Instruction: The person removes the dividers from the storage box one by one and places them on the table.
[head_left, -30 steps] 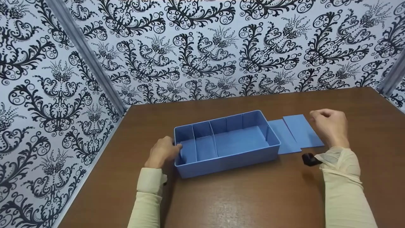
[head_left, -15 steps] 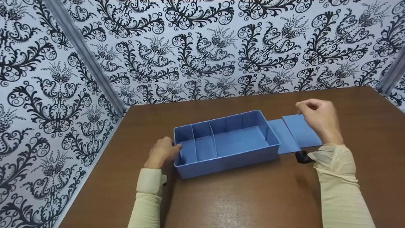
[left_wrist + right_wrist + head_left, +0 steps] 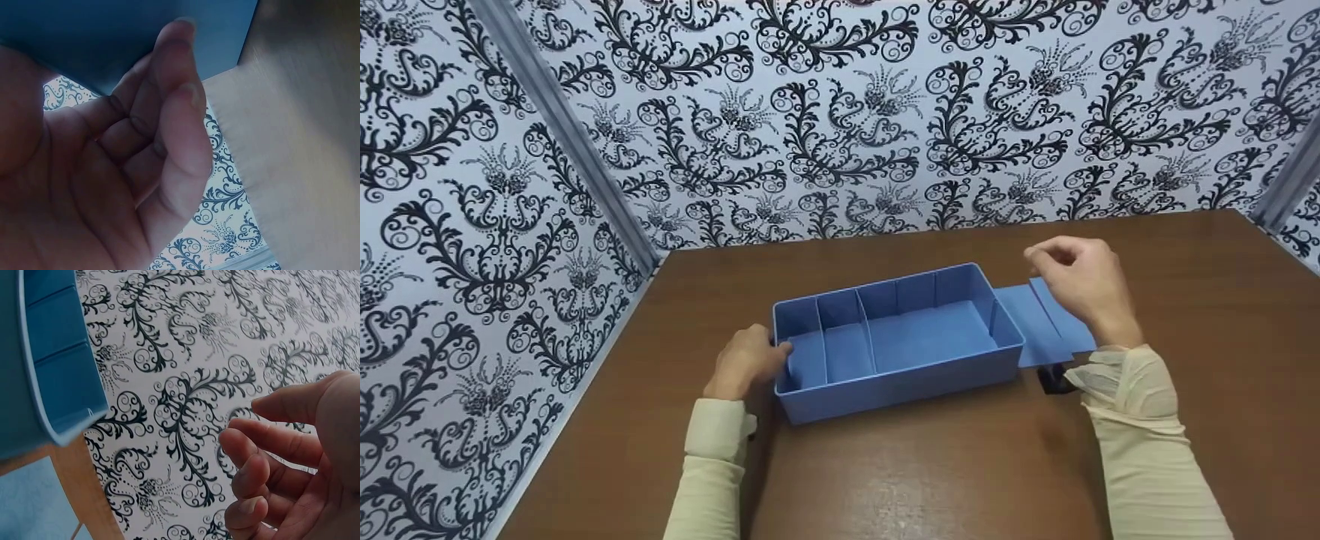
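Note:
A blue rectangular box (image 3: 900, 384) stands on the table, two dividers making compartments in its left part. At its left end the left hand (image 3: 746, 361) grips the wall, thumb over the rim; the left wrist view shows curled fingers (image 3: 185, 129) against the box's outside (image 3: 219, 34). The right hand (image 3: 1086, 285) hovers above flat blue panels (image 3: 1030, 315) beside the box's right end. Its fingers are bent with nothing between them, as the right wrist view shows for the hand (image 3: 287, 467) near the box corner (image 3: 62, 433).
A brown wooden table (image 3: 930, 457) carries everything. Patterned black-and-white wall covering (image 3: 855, 135) rises behind it and on the left. A black wrist device (image 3: 1055, 379) sits at the right sleeve.
The right hand has moved left and slightly up, from the panels' right edge to above them, covering part of the right panel. The left hand and box have stayed in place.

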Motion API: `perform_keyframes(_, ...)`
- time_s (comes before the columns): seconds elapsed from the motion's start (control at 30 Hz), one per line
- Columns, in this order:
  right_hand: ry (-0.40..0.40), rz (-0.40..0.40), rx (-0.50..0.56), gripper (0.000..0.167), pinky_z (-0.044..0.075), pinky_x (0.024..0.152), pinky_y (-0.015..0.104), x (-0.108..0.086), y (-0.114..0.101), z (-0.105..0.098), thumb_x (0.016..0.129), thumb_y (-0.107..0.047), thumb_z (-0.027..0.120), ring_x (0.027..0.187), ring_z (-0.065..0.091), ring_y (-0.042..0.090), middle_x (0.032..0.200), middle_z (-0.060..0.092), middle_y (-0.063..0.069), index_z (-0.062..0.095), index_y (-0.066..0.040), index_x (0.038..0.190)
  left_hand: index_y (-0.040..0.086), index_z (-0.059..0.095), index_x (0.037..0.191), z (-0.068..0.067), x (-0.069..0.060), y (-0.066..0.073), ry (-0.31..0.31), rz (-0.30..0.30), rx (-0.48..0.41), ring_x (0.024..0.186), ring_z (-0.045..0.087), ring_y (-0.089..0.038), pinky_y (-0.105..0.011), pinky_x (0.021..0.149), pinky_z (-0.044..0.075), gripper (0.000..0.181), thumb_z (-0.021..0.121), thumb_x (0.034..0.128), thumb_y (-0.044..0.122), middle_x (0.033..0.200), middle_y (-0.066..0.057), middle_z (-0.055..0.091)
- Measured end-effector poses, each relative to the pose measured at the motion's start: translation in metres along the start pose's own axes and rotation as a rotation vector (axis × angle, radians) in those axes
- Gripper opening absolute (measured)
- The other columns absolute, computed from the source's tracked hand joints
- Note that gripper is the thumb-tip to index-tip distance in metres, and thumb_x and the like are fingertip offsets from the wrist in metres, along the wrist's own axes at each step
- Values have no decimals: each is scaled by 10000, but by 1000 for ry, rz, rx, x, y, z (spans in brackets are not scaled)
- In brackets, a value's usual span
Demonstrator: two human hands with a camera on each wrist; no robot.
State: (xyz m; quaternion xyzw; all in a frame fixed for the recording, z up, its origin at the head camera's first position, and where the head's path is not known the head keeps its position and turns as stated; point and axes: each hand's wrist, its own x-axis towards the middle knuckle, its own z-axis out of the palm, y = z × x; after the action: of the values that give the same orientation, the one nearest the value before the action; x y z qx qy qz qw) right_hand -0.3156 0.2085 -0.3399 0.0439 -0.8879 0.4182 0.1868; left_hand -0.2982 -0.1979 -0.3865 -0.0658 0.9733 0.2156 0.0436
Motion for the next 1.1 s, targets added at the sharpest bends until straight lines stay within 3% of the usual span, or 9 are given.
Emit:
perform_keyframes(0.17, -21, -52, -12, 254, 438, 670, 235, -1, -10, 11, 966, -267, 622, 740, 603, 100, 882, 723, 118, 749, -55, 1028, 3, 681, 1019, -2, 0, 0, -5, -3, 2, 790, 577, -252, -408, 679, 444, 336, 597, 964, 324, 909, -107, 621)
perform_keyframes(0.4, -72, -78, -7, 236, 452, 784, 367, -3, -21, 26, 956, -224, 624, 873, 623, 246, 977, 728, 144, 744, -39, 1038, -17, 682, 1060, -2, -1, -1, -5, -3, -16, 782, 588, -262, -395, 660, 443, 357, 605, 962, 317, 913, -124, 625)
perform_keyframes(0.83, -128, -141, -18, 217, 467, 790, 394, -8, -37, 42, 952, -213, 636, 876, 634, 259, 970, 726, 131, 745, -44, 1034, -9, 673, 1087, -2, -3, -3, -10, -31, -53, 770, 591, -248, -372, 634, 433, 346, 601, 972, 309, 901, -118, 620)
perform_keyframes(1.1, -153, -232, -15, 140, 476, 745, 371, -14, -49, 59, 928, -138, 666, 801, 629, 228, 906, 732, 99, 755, -41, 975, 9, 684, 1078, 1, -2, 2, -8, -22, -43, 797, 594, -262, -389, 670, 447, 340, 601, 967, 319, 925, -112, 632)
